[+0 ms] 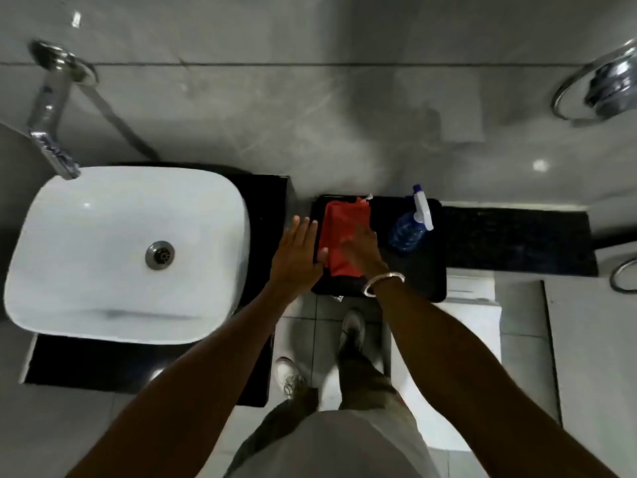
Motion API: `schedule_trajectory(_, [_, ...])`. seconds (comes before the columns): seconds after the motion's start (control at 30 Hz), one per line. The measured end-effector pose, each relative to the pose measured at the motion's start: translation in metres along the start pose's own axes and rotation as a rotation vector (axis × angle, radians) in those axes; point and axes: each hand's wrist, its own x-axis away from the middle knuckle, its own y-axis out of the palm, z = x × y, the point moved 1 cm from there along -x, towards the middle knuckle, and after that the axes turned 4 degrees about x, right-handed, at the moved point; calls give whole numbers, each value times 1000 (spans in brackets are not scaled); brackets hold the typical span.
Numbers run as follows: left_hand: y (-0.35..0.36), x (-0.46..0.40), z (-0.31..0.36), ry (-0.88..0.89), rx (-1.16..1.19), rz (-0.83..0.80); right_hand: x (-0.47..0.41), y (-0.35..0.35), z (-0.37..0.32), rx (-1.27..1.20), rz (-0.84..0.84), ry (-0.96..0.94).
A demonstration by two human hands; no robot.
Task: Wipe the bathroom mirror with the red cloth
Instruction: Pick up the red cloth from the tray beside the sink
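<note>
A folded red cloth (339, 232) lies on the left half of a black tray (420, 281) set against the grey tiled wall. My right hand (362, 251), a metal bangle at its wrist, rests flat on the cloth with fingers spread. At the tray's left edge my left hand (298, 253) is open and flat, its thumb touching the cloth's left side. Neither hand is closed around the cloth. No mirror is in view.
A blue spray bottle (408, 229) with a white trigger head stands on the tray's right half. A white basin (131, 253) on a black counter sits to the left, under a chrome tap (51, 132). A black ledge (517, 239) runs right. My feet stand on the tiled floor below.
</note>
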Motion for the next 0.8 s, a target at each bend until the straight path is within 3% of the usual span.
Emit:
schedule_trajectory(0.17, [13,-14,-12,-95,0,-148,-32,6,-5,69,73,200])
schedule_trajectory(0.27, [11,-13,-13,-79,38,-133,-39,6,-6,-1,122,278])
schedule_trajectory(0.4, [1,-9,-16,-46,128,-62,-35,3,-7,-138,-37,228])
schedule_trajectory(0.57, [-44,-9,-14,25,446,157,17,-8,-54,-255,28,-18])
schedule_trajectory(0.67, [-94,2,-16,56,700,289,70,-18,-103,-269,106,-305])
schedule_trajectory(0.73, [-126,6,-8,78,969,355,102,-26,-145,-226,138,-524])
schedule_trajectory(0.8, [-164,16,4,70,1448,440,135,-26,-186,-102,122,-677])
